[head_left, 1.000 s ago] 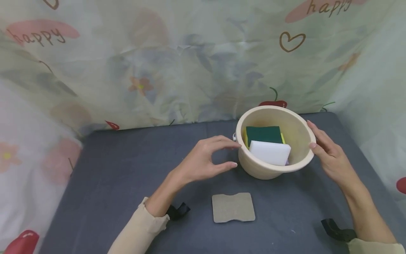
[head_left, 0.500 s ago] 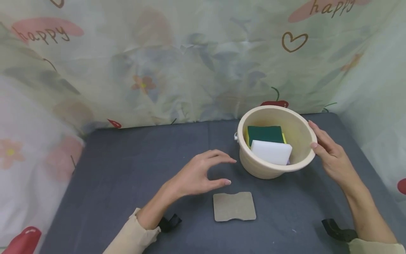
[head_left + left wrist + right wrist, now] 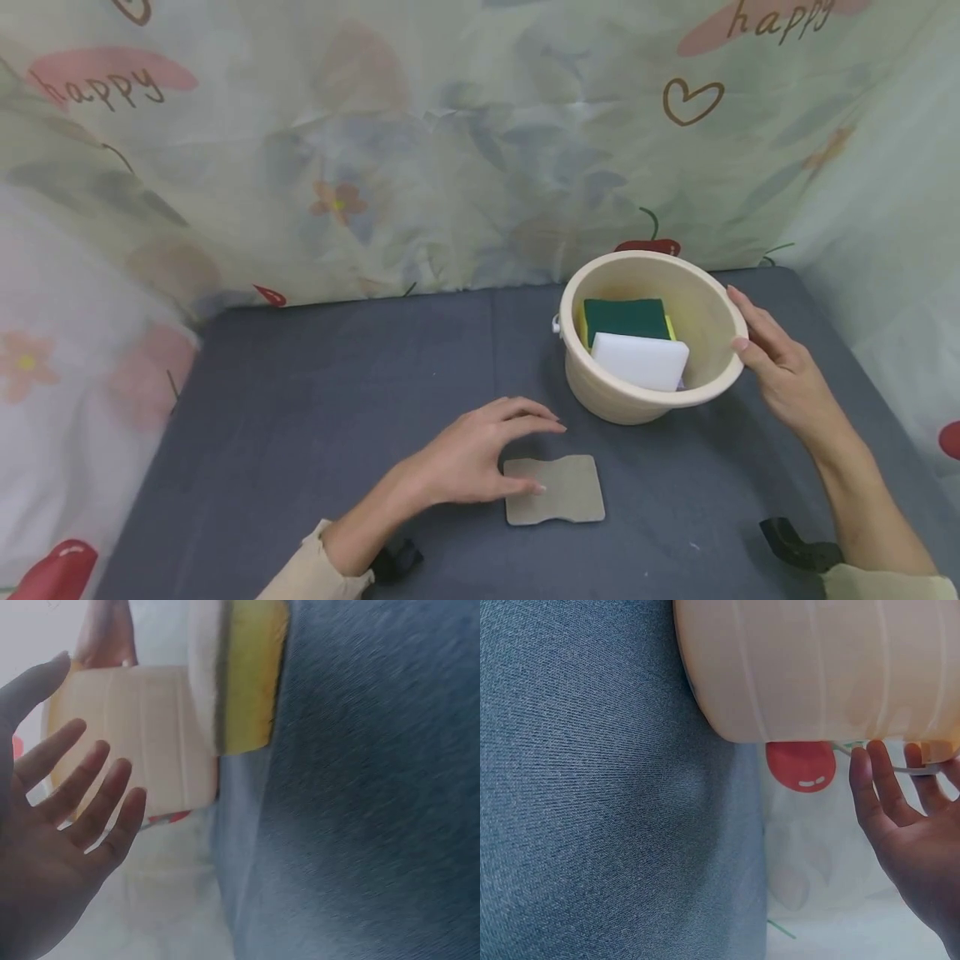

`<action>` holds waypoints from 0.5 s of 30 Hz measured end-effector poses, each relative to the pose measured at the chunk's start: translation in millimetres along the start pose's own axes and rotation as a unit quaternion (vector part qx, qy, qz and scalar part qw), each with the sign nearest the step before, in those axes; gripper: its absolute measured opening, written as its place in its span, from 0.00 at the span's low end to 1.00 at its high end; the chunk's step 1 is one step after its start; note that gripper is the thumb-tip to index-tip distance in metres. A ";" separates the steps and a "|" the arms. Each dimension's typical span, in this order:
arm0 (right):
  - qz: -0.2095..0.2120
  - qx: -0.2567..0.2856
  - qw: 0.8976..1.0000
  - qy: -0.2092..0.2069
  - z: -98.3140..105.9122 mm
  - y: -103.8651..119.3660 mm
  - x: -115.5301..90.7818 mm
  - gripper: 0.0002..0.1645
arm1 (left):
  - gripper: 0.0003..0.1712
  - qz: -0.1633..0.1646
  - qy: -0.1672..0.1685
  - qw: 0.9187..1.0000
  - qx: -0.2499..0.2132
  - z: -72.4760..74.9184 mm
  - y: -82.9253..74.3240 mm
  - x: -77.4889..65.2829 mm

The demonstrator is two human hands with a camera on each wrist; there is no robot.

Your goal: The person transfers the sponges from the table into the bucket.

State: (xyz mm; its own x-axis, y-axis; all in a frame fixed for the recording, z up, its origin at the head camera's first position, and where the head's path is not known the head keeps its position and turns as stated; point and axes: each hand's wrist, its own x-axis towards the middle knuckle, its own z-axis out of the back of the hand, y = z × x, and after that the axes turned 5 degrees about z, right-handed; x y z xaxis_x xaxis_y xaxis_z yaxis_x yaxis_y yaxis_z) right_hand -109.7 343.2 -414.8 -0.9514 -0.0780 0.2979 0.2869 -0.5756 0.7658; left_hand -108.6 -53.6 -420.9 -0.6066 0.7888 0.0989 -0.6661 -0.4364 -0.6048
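Observation:
My left hand [image 3: 480, 457] hovers at the left part of a sponge [image 3: 573, 492] lying on the table, thumb and fingers spread apart with nothing between them. That sponge has a grey-beige top with notched long sides, and its yellow foam edge [image 3: 253, 675] shows in the left wrist view. To the right, a cream bucket [image 3: 611, 406] stands a little tilted. My right hand [image 3: 783, 362] holds its right rim, thumb on the edge and fingers along the outer wall. Inside the bucket are a green-topped yellow sponge [image 3: 622, 317] and a white block-shaped sponge [image 3: 641, 362].
Dark grey cloth covers the table [image 3: 337, 375]. A patterned curtain [image 3: 450, 167] hangs close behind the bucket and along both sides. The bucket's thin handle [image 3: 911, 772] passes near the right fingers in the right wrist view.
My left hand has left the bucket's left rim and moved down toward the near side, over the sponge on the table. My right hand and the bucket have stayed put.

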 end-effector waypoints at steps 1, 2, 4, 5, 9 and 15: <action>0.002 0.001 1.000 0.001 -0.1 0.1 0.0 0.37 | 0.35 0.000 0.008 1.000 0.001 -2.1 0.4 -1.2; 0.005 0.004 1.000 0.001 -0.1 0.0 0.0 0.37 | 0.36 0.001 0.016 1.000 0.003 -3.5 0.7 -2.4; 0.010 0.009 1.000 0.002 -0.2 -0.1 -0.1 0.37 | 0.37 0.004 0.030 1.000 0.007 -6.5 1.8 -4.8; 0.012 0.012 1.000 0.002 -0.3 -0.3 -0.2 0.37 | 0.38 0.005 0.035 0.999 0.009 -8.0 2.4 -5.9; 0.017 0.016 1.000 0.001 -0.6 -0.7 -0.4 0.37 | 0.40 0.005 0.049 0.999 0.018 -13.0 4.1 -9.4; 0.013 0.012 1.000 -0.001 -0.3 -1.8 0.5 0.37 | 0.44 0.026 0.090 0.995 0.019 -19.1 3.6 -11.5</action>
State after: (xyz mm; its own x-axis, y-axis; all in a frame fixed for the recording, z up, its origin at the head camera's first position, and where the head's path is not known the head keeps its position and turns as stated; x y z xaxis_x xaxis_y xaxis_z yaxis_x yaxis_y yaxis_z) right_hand -110.8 343.9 -416.1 -0.9434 -0.0901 0.3191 0.3137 -0.5543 0.7709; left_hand -95.8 -55.9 -439.3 -0.5553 0.8281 -0.0767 -0.6540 -0.4918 -0.5748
